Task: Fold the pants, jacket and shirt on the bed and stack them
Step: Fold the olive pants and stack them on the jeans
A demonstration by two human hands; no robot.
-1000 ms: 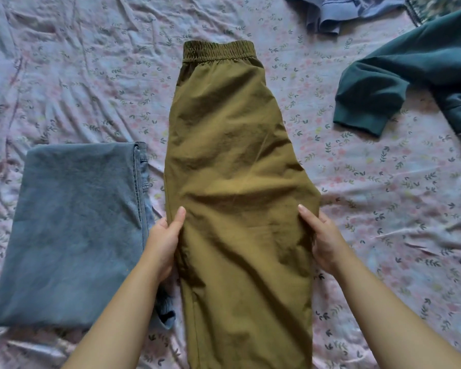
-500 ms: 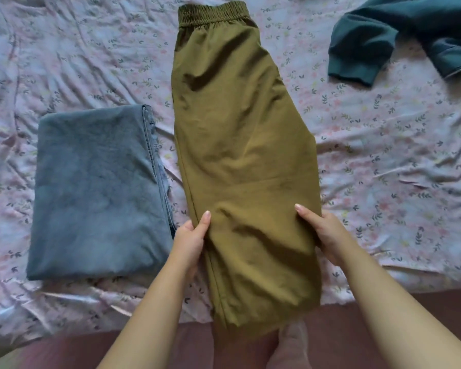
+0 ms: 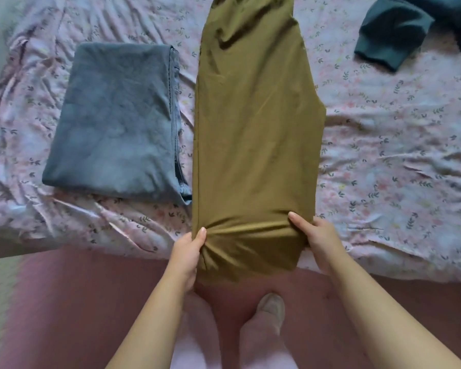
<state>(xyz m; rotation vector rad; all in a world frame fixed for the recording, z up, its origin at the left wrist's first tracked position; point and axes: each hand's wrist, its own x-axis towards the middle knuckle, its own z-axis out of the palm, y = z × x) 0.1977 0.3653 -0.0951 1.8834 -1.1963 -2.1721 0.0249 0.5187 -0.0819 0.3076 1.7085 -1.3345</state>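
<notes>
Olive pants, folded lengthwise, lie down the middle of the bed with their leg end hanging over the near edge. My left hand grips the left side of that end, thumb on top, and the cloth bunches there. On the right side my right hand holds the same end, thumb over the fabric. A folded blue-grey denim garment lies flat just left of the pants. The sleeve of a dark teal jacket lies unfolded at the top right.
A wrinkled pink floral sheet covers the bed, whose near edge crosses the view below my hands. A dark red floor is below it, with my legs and a slippered foot under the pants' end.
My hands slid down the pants toward the leg end and now grip it at the bed's edge. The view dropped, so the waistband left the top and the floor appeared.
</notes>
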